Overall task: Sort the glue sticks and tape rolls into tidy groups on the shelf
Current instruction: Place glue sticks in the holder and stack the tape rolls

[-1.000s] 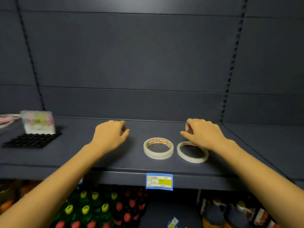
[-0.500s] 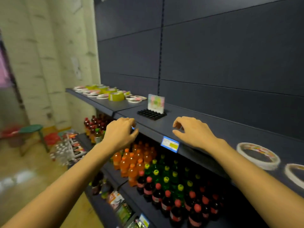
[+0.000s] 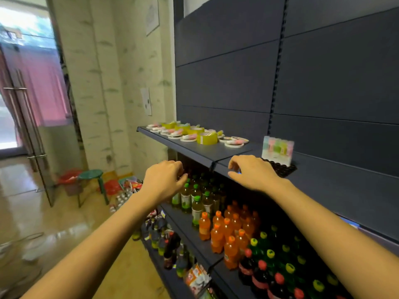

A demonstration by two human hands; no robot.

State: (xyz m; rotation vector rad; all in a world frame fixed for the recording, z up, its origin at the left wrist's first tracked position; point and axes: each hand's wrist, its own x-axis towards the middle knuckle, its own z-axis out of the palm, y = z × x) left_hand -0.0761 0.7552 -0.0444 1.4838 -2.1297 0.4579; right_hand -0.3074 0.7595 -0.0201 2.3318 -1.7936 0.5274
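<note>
A: Dark shelf [image 3: 336,190] first, long and mostly bare on the near part. Below, rows of drink bottles [image 3: 228,231] (no part of the task). On the floor to the left, a green stool [image 3: 90,175].

B: And the task's things?

A: At the far end of the shelf, a mixed heap of tape rolls [image 3: 195,134]: flat white ones, thicker yellow ones, lying close and partly touching. Pink items among them, perhaps glue sticks, too small to tell. Nearer, a pastel pack [image 3: 277,149] standing upright on a black tray [image 3: 281,168], apart from the heap.

B: Hands?

A: Both empty. Left hand [image 3: 165,180] loosely curled, in the air before the shelf edge, holding nothing. Right hand [image 3: 251,172] half open, fingers [image 3: 234,164] bent down over the shelf's front part, just beside the tray, gripping nothing.

B: Progress?

A: Judged as early or middle. Far heap not yet in tidy groups; yellow and white rolls mixed together. Left to do, probably: separating by kind and lining up. No item in hand at present, so next pick not yet begun.
</note>
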